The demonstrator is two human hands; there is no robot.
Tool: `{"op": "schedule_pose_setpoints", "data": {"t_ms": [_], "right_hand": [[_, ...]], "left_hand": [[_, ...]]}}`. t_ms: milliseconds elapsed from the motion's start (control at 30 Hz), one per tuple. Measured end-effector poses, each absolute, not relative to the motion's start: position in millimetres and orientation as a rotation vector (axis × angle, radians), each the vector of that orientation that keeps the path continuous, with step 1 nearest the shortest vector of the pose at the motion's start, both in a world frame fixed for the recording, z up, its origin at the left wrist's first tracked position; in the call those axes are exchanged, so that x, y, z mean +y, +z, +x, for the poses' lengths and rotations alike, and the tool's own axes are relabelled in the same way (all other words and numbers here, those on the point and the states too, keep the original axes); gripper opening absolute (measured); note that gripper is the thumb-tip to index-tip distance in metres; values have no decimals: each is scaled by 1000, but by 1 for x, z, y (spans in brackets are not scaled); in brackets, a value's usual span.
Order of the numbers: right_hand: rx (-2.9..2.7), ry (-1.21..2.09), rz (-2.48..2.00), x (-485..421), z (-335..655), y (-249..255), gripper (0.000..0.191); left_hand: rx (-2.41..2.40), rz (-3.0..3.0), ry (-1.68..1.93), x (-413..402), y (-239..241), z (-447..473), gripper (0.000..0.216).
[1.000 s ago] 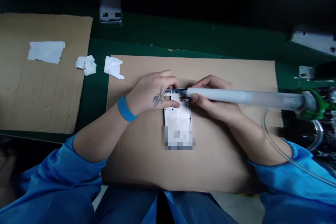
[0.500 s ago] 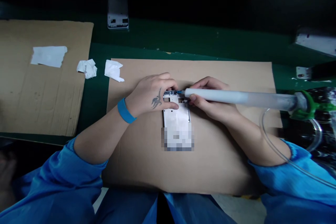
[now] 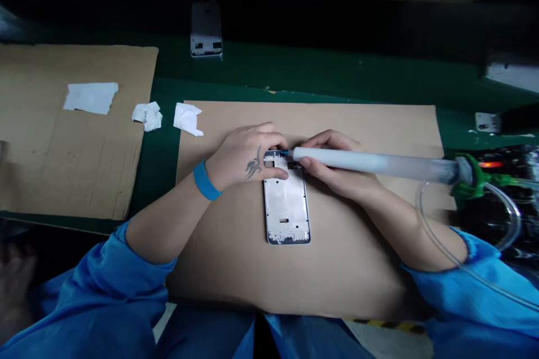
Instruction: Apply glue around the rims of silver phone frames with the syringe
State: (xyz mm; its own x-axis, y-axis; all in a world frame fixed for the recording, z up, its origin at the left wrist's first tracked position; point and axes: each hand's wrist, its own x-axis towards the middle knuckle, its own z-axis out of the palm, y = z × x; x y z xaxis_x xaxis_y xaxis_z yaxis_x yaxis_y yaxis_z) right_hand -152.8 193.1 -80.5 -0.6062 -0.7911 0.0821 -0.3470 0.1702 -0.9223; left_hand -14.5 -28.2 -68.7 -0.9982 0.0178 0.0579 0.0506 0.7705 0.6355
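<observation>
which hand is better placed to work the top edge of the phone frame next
Right, probably: the right hand holds the white plastic dispensing syringe, its blue tip at the top edge of the white metal phone frame, while the left hand steadies that frame with its fingers.

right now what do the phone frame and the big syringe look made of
The phone frame looks like thin metal with a pale matte finish and crisp cut-outs, though the exact alloy can't be told. The syringe looks like translucent plastic, its smooth glossy barrel showing a white fill through the wall.
</observation>
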Motion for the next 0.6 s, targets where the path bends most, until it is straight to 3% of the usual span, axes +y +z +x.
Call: {"op": "schedule_pose_setpoints", "data": {"t_ms": [500, 600], "right_hand": [[1993, -1429, -1013, 196, -152, -80, 46], [1912, -1559, -942, 199, -152, -85, 52]], "left_hand": [[-2938, -62, -1016, -28, -73, -13, 54], [-2936, -64, -1009, -28, -75, -12, 59]]}}
